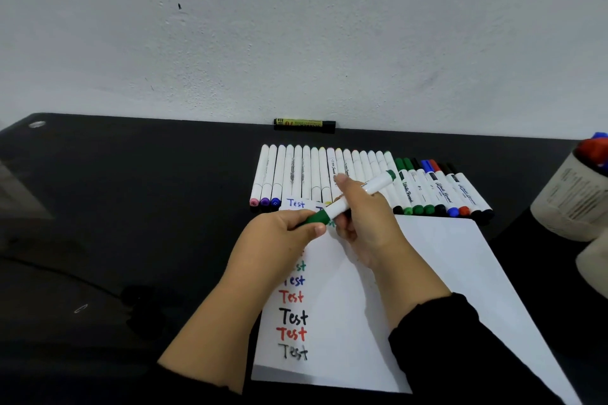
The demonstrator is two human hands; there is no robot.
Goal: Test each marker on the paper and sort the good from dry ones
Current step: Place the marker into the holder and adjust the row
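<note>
A white sheet of paper [411, 273] lies on the black table, with "Test" written down its left side in several colours. Above it I hold a green whiteboard marker [378, 183] slanting up to the right. My right hand [365, 223] grips its white barrel. My left hand [283, 233] grips the green cap [317, 218] at the marker's lower end. Behind the paper lies a row of several slim white markers [296, 174], and to its right a row of several whiteboard markers [437, 189] with green, black, blue and red caps.
A yellow-and-black marker [304, 124] lies alone against the wall at the back. At the right edge stands a pale cup [566, 204] holding red and blue markers, with another pale object [592, 263] below it. A dark cable [65, 276] crosses the table on the left.
</note>
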